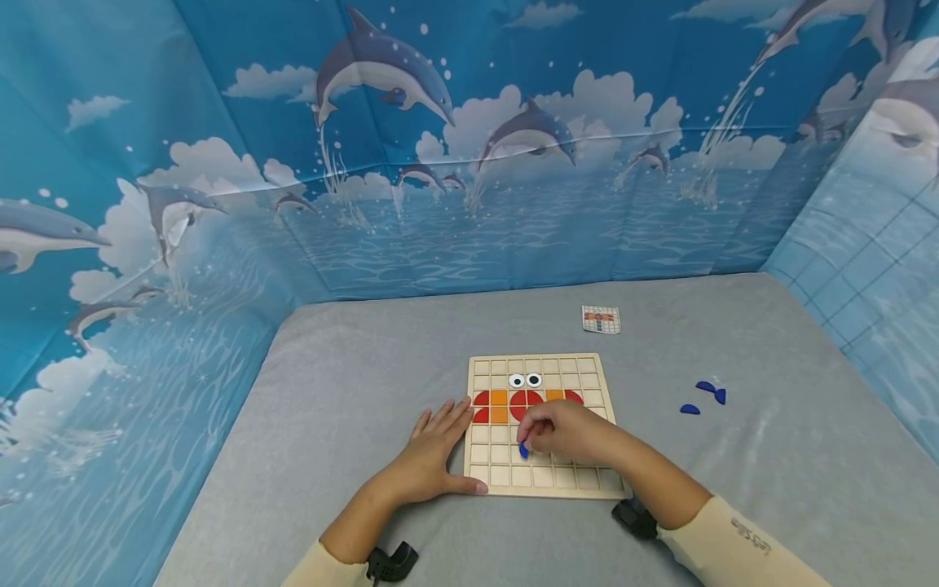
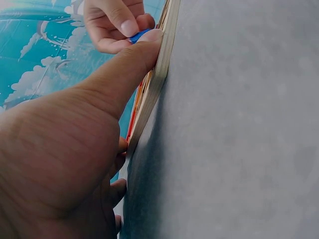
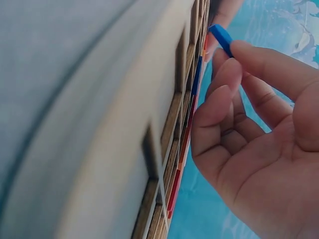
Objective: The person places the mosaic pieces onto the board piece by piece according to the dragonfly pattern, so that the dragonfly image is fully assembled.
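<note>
A square wooden grid board (image 1: 499, 475) lies on the grey surface. My left hand (image 1: 429, 456) rests along its left edge, fingers spread, the thumb at the near left corner. My right hand (image 1: 565, 428) is over the middle of the board and pinches a blue half-round piece (image 3: 222, 40) between thumb and fingertips. Another blue piece (image 3: 197, 74) sits in the grid, seen edge-on in the right wrist view. Red quarter-round pieces (image 1: 517, 398), orange squares (image 1: 499, 398) and two round eye pieces (image 1: 534, 380) fill cells farther up; the right hand hides some cells.
Several loose blue half-round pieces (image 1: 689, 409) lie to the right of the board. Behind it is a small printed card (image 1: 601, 319) with a grid pattern. A dolphin-print curtain (image 1: 469, 236) stands around the grey surface (image 1: 352, 367) at the back and sides.
</note>
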The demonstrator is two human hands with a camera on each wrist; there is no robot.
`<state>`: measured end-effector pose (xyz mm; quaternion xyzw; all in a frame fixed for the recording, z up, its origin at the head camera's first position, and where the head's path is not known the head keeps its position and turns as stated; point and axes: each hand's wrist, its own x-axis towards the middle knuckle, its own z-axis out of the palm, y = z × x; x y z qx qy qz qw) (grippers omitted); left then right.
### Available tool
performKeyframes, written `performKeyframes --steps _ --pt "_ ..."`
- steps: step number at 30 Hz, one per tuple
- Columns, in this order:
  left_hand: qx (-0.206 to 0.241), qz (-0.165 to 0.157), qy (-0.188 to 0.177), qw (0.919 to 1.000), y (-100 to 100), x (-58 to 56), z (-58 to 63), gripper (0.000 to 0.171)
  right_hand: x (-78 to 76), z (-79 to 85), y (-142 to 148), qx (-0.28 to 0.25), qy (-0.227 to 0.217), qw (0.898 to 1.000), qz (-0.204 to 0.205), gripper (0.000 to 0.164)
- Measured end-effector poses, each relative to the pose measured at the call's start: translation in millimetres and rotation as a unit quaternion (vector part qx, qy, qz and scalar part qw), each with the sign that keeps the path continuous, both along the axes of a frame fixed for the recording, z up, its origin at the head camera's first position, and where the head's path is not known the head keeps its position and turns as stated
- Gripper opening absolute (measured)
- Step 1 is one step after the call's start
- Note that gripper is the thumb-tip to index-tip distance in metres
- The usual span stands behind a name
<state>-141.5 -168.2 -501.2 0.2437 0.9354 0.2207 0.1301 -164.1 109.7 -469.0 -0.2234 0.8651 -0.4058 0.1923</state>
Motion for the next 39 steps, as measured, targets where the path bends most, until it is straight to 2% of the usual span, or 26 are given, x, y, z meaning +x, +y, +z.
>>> performKeyframes --steps 8,14,24,32,39 --pt "0.002 0.004 -0.003 1.0 0.2 0.5 -0.6 0.116 2.1 -2.4 -1.2 0.002 0.019 1.0 0.025 0.013" --pt "0.001 0.006 -0.006 1.0 0.2 0.8 -1.8 0.116 3.2 -2.0 -2.6 0.007 0.019 1.0 0.022 0.014" --pt "-0.002 0.006 -0.001 1.0 0.6 0.5 -1.2 0.117 3.6 -0.3 -3.6 0.011 0.048 0.998 0.029 0.014" --pt "-0.005 0.008 -0.005 0.9999 1.2 0.5 -0.7 0.117 2.9 -5.7 -4.6 0.022 0.068 0.997 0.029 0.016" --pt "-0.004 0.006 -0.004 1.0 0.8 0.5 -1.0 0.117 2.7 -5.6 -4.1 0.017 0.066 0.997 0.033 0.018"
